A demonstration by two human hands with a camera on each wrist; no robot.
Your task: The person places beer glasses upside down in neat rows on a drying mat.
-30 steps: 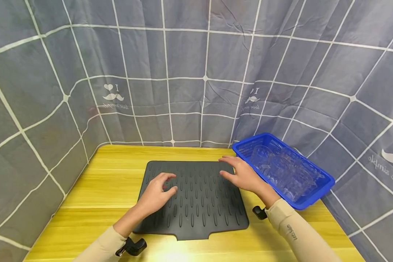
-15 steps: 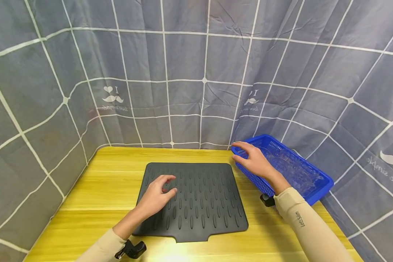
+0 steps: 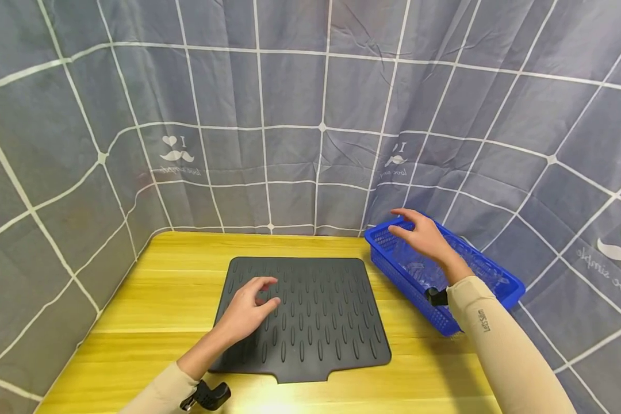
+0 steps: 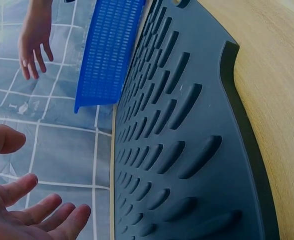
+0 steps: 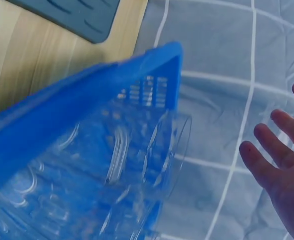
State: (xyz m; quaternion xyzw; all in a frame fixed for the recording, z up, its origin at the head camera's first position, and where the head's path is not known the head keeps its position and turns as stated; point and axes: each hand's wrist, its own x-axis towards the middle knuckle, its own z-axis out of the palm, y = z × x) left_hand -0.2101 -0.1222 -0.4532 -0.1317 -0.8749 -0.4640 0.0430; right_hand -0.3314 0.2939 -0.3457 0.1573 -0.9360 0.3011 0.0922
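Away from the ribbed mat (image 3: 315,313), the right hand (image 3: 425,237) has moved over the blue basket (image 3: 401,280). On the table (image 3: 160,287), the mat lies centrally, the basket of clear cups (image 5: 137,150) at the far right corner. The left hand (image 3: 245,310) hovers above the mat; both hands' loose fingers grip nothing.

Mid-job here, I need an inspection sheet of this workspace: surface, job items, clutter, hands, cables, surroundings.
Surface: yellow wood-grain table.
Job's things: dark ridged mat lying flat on the table; blue basket to its right, with clear vessels inside, exact count unclear.
Clutter: nothing seen.
Hands: left hand above the mat, holding nothing; right hand raised above the basket, holding nothing.
Cables: nothing seen.
Surroundings: grey curtain with white grid lines and moustache prints.
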